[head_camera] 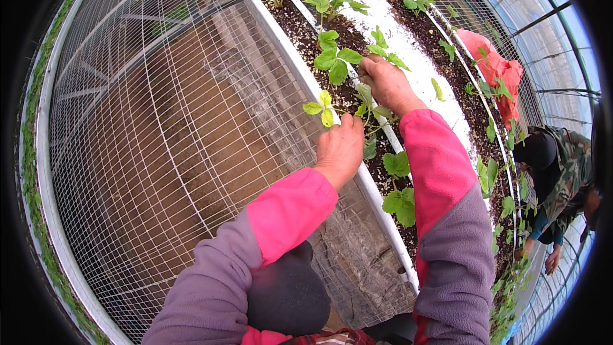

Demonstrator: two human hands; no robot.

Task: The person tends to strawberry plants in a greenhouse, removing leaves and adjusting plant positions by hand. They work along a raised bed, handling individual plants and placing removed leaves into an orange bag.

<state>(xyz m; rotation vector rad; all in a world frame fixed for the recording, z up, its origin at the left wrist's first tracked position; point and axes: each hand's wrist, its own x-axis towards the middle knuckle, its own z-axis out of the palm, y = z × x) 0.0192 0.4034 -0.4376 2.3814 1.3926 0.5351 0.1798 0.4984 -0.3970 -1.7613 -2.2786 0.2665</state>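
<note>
Both my hands are among young strawberry plants in a long bed of dark soil with white grains. My left hand (341,146), its fingers curled, is at the bed's white edge, at the stem of a yellowish three-part leaf (325,108). Farther up, my right hand (387,81) has its fingertips pinched at a white pipe (306,12) that runs along the soil, beside a green leaf cluster (338,60). What the fingertips hold is hidden. A plant with limp, pale leaves (368,98) stands between the hands. Another strawberry plant (400,201) grows nearer to me.
Left of the bed stretches a wire mesh (191,120) over brown ground. A white strip (431,57) divides the bed from a second planted row. A red plastic bag (495,72) lies beyond it. At the right a person in a camouflage top (570,167) bends over the plants.
</note>
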